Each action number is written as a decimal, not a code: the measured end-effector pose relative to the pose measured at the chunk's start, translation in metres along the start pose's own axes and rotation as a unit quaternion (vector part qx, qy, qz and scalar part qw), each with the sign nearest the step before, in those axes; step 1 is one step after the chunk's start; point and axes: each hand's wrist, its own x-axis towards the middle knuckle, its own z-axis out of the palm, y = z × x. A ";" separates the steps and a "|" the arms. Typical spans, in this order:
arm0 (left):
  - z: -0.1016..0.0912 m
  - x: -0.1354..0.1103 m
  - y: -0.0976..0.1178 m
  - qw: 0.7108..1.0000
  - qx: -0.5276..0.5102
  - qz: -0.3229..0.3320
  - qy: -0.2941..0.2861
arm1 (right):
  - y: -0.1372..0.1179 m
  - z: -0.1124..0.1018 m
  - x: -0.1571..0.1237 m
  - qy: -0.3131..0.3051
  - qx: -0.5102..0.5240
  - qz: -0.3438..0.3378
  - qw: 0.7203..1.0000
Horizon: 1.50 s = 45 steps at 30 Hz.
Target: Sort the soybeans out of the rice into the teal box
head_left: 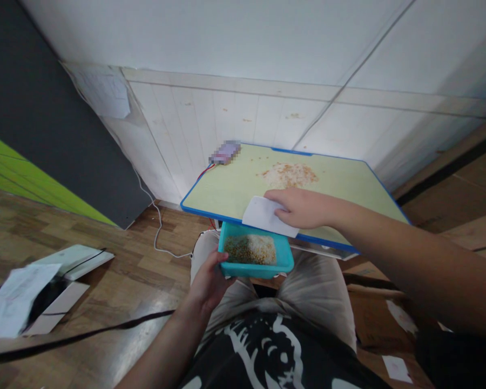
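Note:
My left hand point(209, 281) grips the left side of a teal plastic tray point(284, 259), held just below the front edge of a small pale-green table with a blue rim point(202, 208). Inside the tray lie white and yellowish grains point(251, 249). My right hand point(303, 208) rests on the table's front edge, pressing down on a white card point(261, 215) that overhangs the tray. A thin patch of scattered grains point(290, 174) lies further back on the tabletop.
A small blurred device point(225, 152) with a red wire sits at the table's back left corner. White wall panels stand behind. A white cable and a black cable run over the wooden floor, with papers and a flat white box point(71, 259) at left.

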 end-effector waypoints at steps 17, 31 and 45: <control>0.002 0.011 -0.021 0.999 0.005 -0.014 -0.044 | 0.188 -0.043 -0.040 0.227 -0.073 0.307 0.921; 0.006 0.019 -0.038 0.999 0.013 0.000 -0.042 | 0.191 -0.030 0.025 0.177 -0.073 0.166 0.967; 0.033 0.003 -0.031 0.998 0.015 -0.041 -0.041 | 0.155 -0.027 0.025 0.080 -0.121 0.208 0.967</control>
